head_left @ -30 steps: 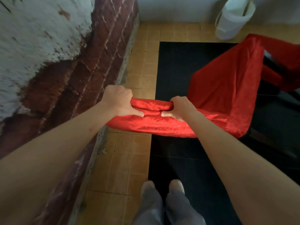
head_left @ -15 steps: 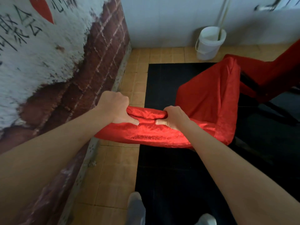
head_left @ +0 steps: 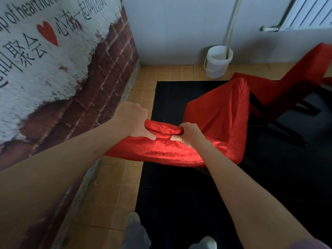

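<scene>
1. The red chair [head_left: 217, 121] is held tipped above the black mat [head_left: 179, 194].
2. Its near edge is clenched by the left hand [head_left: 133, 121] and right hand [head_left: 190, 135], side by side, probably for an even pull.

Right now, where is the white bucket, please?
In the head view, the white bucket stands upper right on the tiled floor, by the back wall.

The chair [head_left: 217, 121] stands on the mat [head_left: 179, 203]; wall [head_left: 62, 78] left; bucket [head_left: 217, 62] behind; second chair [head_left: 287, 92] right.
</scene>
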Demonstrator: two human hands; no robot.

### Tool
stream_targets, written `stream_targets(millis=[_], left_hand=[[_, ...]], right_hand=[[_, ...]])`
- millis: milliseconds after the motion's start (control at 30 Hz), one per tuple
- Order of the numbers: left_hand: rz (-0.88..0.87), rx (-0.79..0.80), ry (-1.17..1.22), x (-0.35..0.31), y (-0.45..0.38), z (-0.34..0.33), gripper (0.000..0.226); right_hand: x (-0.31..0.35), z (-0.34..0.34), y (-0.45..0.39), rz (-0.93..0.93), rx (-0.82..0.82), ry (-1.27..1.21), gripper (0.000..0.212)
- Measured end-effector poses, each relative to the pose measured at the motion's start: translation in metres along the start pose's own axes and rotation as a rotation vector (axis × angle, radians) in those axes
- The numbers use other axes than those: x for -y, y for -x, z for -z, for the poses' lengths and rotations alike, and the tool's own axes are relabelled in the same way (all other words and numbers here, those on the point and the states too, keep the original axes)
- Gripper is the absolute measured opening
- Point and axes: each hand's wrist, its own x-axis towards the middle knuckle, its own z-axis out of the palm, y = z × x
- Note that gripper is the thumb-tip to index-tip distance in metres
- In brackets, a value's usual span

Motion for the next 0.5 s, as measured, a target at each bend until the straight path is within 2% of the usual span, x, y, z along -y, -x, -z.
stream_targets(millis=[133, 233, 267, 367, 400, 500], left_hand=[[0.02, 0.001, -0.004, -0.024, 0.009, 0.026, 0.08], [0.065, -0.058, 0.045, -0.036, 0.011, 0.044, 0.082], [0.066, -0.099, 0.174, -0.032, 0.015, 0.043, 0.087], [0.05, -0.179, 0.923, -0.02, 0.046, 0.035, 0.115], [0.072, -0.239, 1.086, -0.025, 0.057, 0.029, 0.115], [0.163, -0.482, 1.201, -0.06, 0.063, 0.019, 0.075]], right_hand=[[-0.013, 0.013, 0.014, 0.009, -0.039, -0.05, 0.05], [-0.029, 0.022, 0.024, 0.003, -0.099, -0.122, 0.047], [-0.035, 0.027, 0.028, 0.003, -0.116, -0.132, 0.047], [-0.054, 0.041, 0.039, 0.023, -0.157, -0.151, 0.045], [-0.059, 0.047, 0.043, 0.029, -0.163, -0.151, 0.045], [-0.072, 0.061, 0.052, 0.045, -0.19, -0.166, 0.046]])
